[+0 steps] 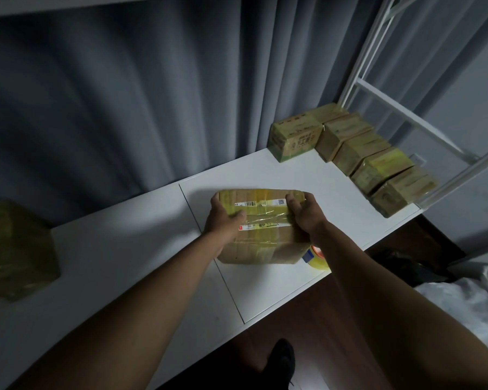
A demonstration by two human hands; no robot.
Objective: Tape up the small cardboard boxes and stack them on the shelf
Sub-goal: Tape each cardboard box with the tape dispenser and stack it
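Note:
A taped cardboard box point(262, 229) with white labels on top is held between both hands over the white table point(130, 249). My left hand point(223, 218) grips its left side, thumb lying on the top. My right hand point(304, 213) grips its right side, fingers curled over the top edge. A roll of yellow tape point(317, 258) lies on the table just behind the box's right corner, partly hidden by my right forearm. Several taped small boxes point(350, 149) stand in a row on the far right of the table beside a white shelf frame point(400, 111).
A larger taped box point(14, 249) sits at the left edge of the table. Grey curtains point(124, 94) hang behind the table. A dark bag point(406, 263) and white fabric point(468, 299) lie on the floor at right. My foot point(282, 358) shows below the table edge.

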